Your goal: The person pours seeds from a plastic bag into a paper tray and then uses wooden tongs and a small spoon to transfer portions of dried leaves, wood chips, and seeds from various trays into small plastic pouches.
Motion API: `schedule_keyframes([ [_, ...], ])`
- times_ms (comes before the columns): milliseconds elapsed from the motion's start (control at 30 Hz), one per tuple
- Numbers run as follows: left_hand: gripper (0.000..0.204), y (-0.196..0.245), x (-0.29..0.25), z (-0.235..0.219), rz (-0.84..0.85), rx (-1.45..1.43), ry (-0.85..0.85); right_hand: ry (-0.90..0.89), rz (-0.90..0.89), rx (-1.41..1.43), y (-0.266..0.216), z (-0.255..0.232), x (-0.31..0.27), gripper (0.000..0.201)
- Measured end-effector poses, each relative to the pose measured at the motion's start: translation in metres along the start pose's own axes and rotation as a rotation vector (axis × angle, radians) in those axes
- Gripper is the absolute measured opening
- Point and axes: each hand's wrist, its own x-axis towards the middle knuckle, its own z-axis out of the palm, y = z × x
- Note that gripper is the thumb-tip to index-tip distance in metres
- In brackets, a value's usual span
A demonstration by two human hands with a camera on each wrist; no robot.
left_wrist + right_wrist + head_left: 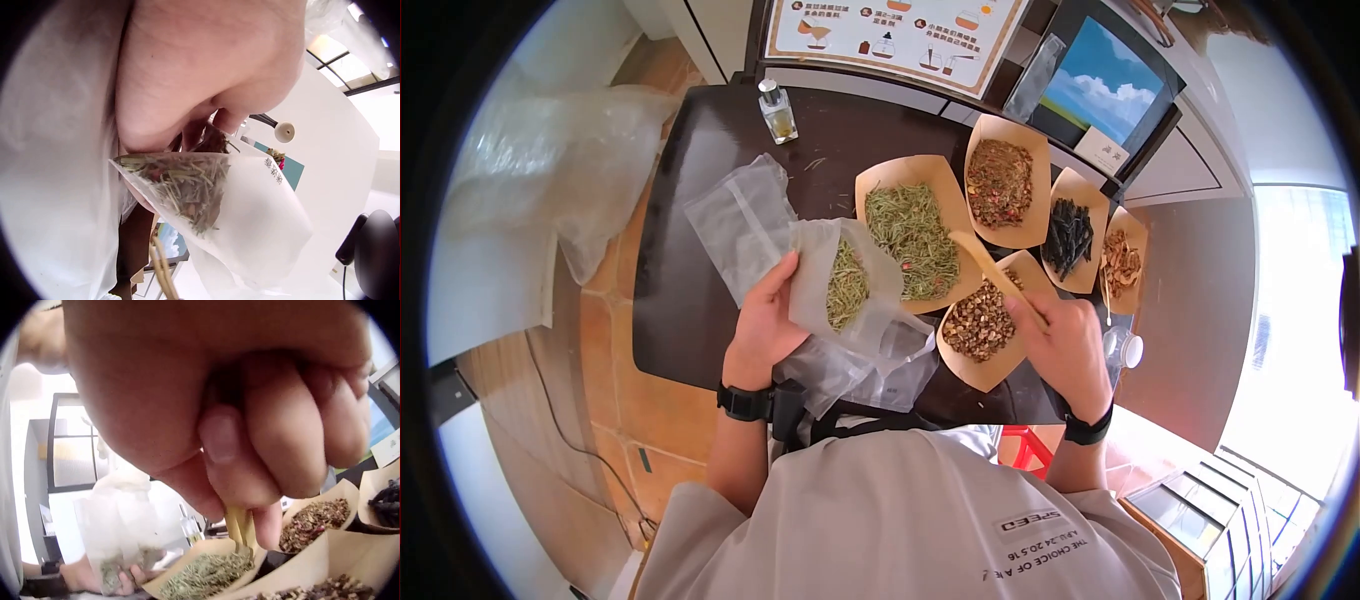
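Note:
My left hand (766, 318) grips a translucent pouch (808, 290) by its left side. Dried green herb (847, 287) lies inside it, and the left wrist view shows the filled pouch (262, 212) close up, with small printed characters. My right hand (1068, 345) holds wooden tongs (990, 268), its fingers curled around the handle end. Both arms of the tongs (240, 530) show in the right wrist view. Their tips are at the right edge of a paper tray (945, 180) of dried green herb (908, 235), just right of the pouch.
Other paper trays hold brown chopped pieces (978, 320), reddish-brown bits (1000, 185), dark strips (1068, 240) and tan slices (1120, 262). Flat clear bags (745, 215) lie left and below the pouch. A glass bottle (778, 115) stands at the back left, a capped bottle (1125, 348) at right.

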Motion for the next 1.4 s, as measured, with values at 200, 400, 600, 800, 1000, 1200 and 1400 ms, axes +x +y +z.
schedule_keyframes([
  [200,0.044,0.001,0.0,-0.006,0.007,0.071,-0.022,-0.169,0.077,0.144,-0.001,0.021,0.004,0.028],
  [400,0.044,0.0,0.0,-0.004,0.008,0.077,-0.007,-0.103,-0.061,0.076,-0.008,0.041,0.001,0.029],
  [600,0.045,0.0,-0.001,-0.003,0.011,0.109,-0.025,-0.009,-0.21,-0.147,-0.011,0.063,-0.008,0.026],
  [800,0.044,0.0,-0.001,0.005,0.02,0.063,-0.01,0.102,-0.212,-0.103,0.001,0.065,-0.013,0.026],
  [1000,0.045,-0.001,0.001,0.0,0.01,0.096,0.044,0.108,-0.117,0.144,-0.007,0.026,-0.016,0.019],
  [1200,0.044,0.0,0.002,-0.01,-0.021,0.031,0.009,0.05,-0.144,0.301,-0.043,0.01,-0.021,0.011],
  [1400,0.04,0.001,0.002,-0.011,-0.018,-0.037,-0.017,-0.001,-0.153,0.28,-0.041,0.011,-0.019,0.013],
])
